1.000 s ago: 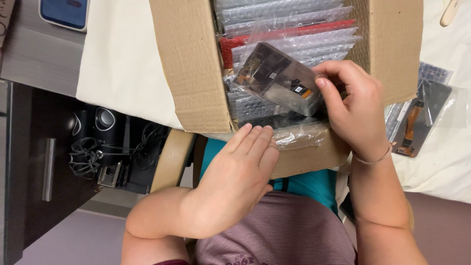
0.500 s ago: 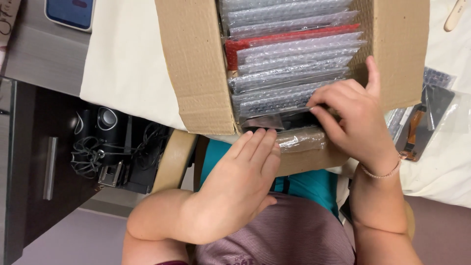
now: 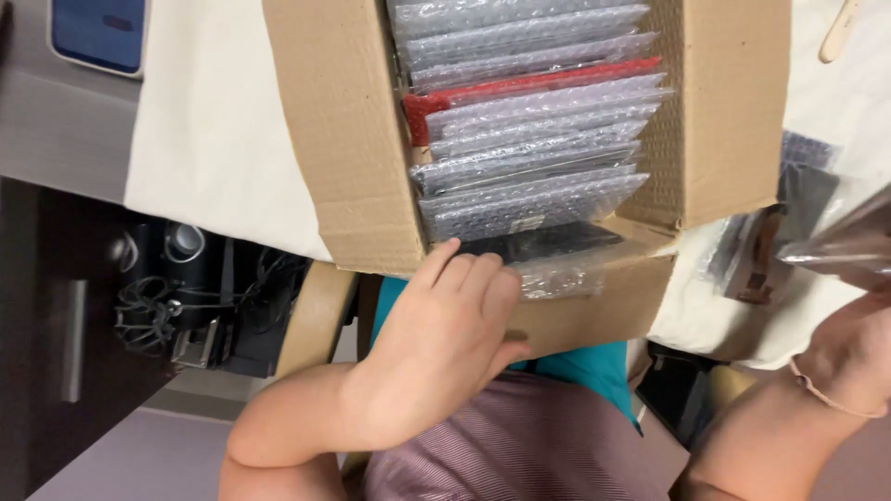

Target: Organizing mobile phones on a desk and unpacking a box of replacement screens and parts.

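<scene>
An open cardboard box [image 3: 353, 139] stands on the table's near edge, packed with several upright bubble-wrapped packets [image 3: 529, 158], one of them red [image 3: 520, 88]. My left hand [image 3: 445, 343] rests flat on the box's near wall, fingers together and touching the front packet. My right hand [image 3: 849, 353] is out at the right edge of the view, away from the box. It is closed around a shiny clear-wrapped packet [image 3: 840, 243], which is blurred and partly cut off by the frame.
A white cloth [image 3: 213, 139] covers the table. Loose dark parts in bubble wrap [image 3: 766, 246] lie right of the box. A blue device [image 3: 97, 32] sits at the far left, and a dark cabinet with tangled cables [image 3: 186, 288] stands below the table.
My right hand has left the box and swung out to the right with a clear-wrapped packet. My left hand stays on the box's near wall.
</scene>
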